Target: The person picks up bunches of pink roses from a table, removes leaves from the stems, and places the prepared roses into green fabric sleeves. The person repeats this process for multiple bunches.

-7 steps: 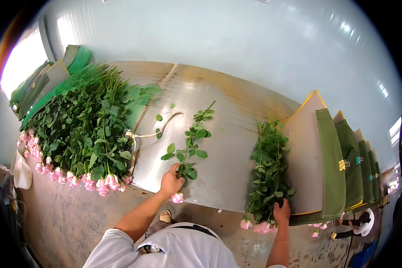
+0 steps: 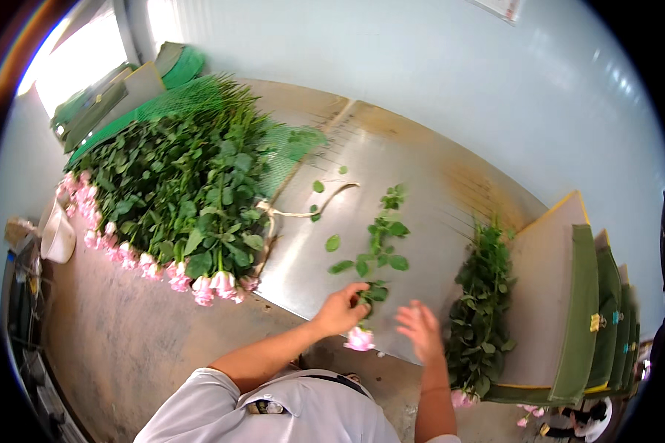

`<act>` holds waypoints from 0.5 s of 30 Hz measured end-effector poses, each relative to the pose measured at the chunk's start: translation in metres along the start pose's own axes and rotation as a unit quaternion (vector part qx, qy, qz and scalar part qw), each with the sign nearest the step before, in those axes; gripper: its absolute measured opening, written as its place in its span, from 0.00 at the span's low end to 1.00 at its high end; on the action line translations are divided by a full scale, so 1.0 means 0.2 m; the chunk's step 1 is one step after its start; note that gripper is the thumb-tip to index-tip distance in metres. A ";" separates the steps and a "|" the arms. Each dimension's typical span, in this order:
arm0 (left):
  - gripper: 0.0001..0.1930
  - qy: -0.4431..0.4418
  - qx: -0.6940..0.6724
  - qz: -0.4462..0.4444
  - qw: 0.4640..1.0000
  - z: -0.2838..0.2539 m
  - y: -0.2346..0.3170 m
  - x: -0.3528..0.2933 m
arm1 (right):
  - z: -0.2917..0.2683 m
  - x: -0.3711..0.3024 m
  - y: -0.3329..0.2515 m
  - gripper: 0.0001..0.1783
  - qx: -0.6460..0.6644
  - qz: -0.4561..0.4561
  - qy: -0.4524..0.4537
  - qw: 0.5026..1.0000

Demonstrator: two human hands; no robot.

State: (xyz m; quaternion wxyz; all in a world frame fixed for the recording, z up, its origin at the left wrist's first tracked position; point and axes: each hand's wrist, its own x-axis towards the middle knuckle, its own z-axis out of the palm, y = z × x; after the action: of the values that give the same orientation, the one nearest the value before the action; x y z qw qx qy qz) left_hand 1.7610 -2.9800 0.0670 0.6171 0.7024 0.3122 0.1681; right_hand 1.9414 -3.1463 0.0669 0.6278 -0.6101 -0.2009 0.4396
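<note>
My left hand is closed around the stem of a single pink rose, just above its bloom. The stem lies on the metal table with its green leaves pointing away from me, and the bloom hangs at the front edge. To the right of it, my right hand is in the air, slightly blurred, its fingers apart and holding nothing. Farther right lies a bunch of roses, blooms toward me. At the left rests a large heap of pink roses, partly on green netting.
The metal table carries several loose leaves and a pale cord. Upright boards with green cloth and clips stand at the right. A white bucket is at the far left. Another person is at the lower right.
The view has shifted, so things appear farther right. My right hand has left the bunch at the right and moved left toward the single rose. My left hand still holds that rose.
</note>
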 end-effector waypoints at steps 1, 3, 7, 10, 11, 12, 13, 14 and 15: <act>0.25 -0.013 -0.005 0.041 0.999 -0.03 0.03 -0.01 | 0.13 0.09 0.06 0.24 0.057 0.094 -0.036 0.993; 0.27 0.086 0.178 0.179 0.964 -0.21 0.08 -0.01 | 0.31 0.20 0.17 0.22 0.096 0.168 -0.095 0.976; 0.31 0.257 0.461 0.132 0.839 -0.85 0.11 0.02 | 0.46 0.27 0.27 0.15 0.017 0.086 -0.009 0.996; 0.37 0.375 0.524 0.084 0.760 -1.26 -0.02 0.02 | 0.43 0.22 0.30 0.10 -0.013 0.056 0.035 0.998; 0.41 0.362 0.528 0.044 0.767 -1.36 -0.10 0.03 | 0.40 0.19 0.31 0.11 -0.049 0.044 0.038 0.997; 0.44 0.346 0.483 0.043 0.803 -1.46 -0.19 0.03 | 0.37 0.16 0.33 0.11 -0.085 0.036 0.047 0.995; 0.45 0.328 0.419 0.038 0.846 -1.53 -0.29 0.05 | 0.35 0.15 0.37 0.08 -0.177 0.022 0.107 0.978; 0.47 0.298 0.354 -0.068 0.884 -1.61 -0.38 0.05 | 0.30 0.14 0.38 0.12 -0.458 -0.021 0.072 0.886; 0.46 0.293 0.392 -0.033 0.871 -1.67 -0.48 0.03 | 0.29 0.11 0.43 0.17 -0.390 -0.043 0.073 0.917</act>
State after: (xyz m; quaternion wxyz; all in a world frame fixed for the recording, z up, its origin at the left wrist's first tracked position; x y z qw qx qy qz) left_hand 1.5354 -2.7184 0.0333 0.1761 0.7945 0.5420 0.2095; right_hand 1.8802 -3.1063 -0.0107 0.3713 -0.8274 -0.3366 0.2533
